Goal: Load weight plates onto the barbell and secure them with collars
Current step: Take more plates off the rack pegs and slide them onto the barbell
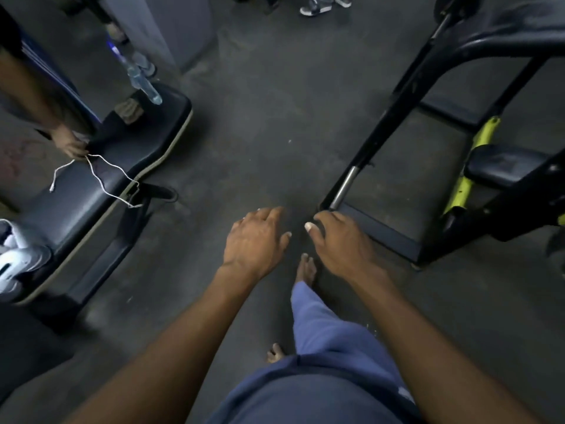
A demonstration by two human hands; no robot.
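Both hands, the left hand [255, 240] and right hand [342, 243], hang empty with fingers loosely spread above the floor [260, 133], no plate or barbell in view, so the person should probably first locate a plate and grip it two-handed.

padded bench [101, 179] left | white cable [101, 179] across it | black machine frame [406, 96] right | yellow-green bar [470, 166]
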